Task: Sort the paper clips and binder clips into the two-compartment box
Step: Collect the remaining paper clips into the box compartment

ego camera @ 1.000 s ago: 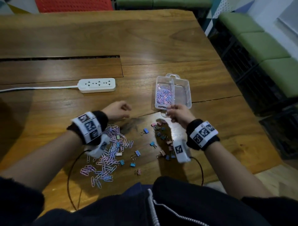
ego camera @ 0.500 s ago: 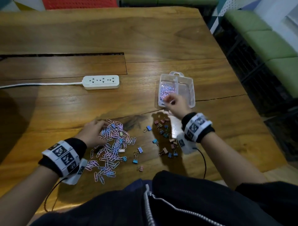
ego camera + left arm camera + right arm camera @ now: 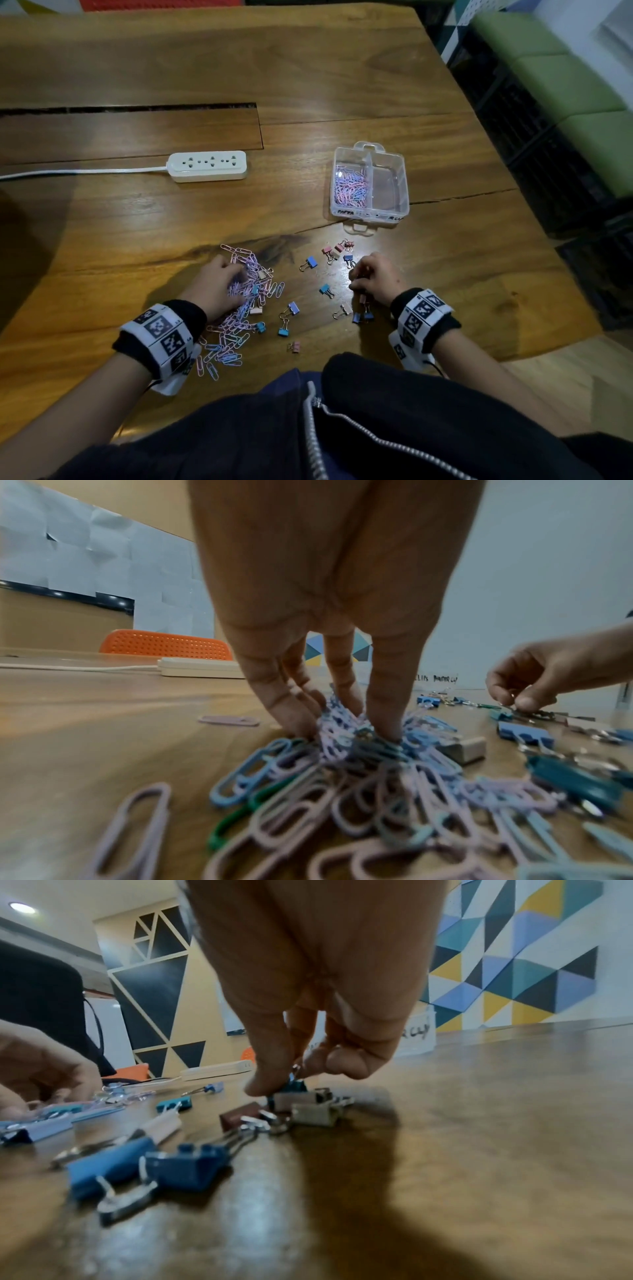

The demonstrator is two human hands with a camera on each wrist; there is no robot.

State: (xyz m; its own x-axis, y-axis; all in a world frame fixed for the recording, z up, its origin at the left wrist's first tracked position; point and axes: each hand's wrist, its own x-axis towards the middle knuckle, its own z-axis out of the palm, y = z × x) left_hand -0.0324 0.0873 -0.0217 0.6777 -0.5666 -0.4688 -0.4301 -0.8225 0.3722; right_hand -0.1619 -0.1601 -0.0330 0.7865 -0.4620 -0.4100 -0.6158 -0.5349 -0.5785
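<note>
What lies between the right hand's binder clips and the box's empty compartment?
Only a few loose binder clips on the table; the right hand can lift over them. The box is open, its right compartment empty.

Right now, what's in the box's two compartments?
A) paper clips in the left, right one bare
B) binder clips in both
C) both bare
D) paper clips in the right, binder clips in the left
A: in the head view the box holds pink and blue paper clips in its left compartment only; the right compartment shows bare plastic.
</note>
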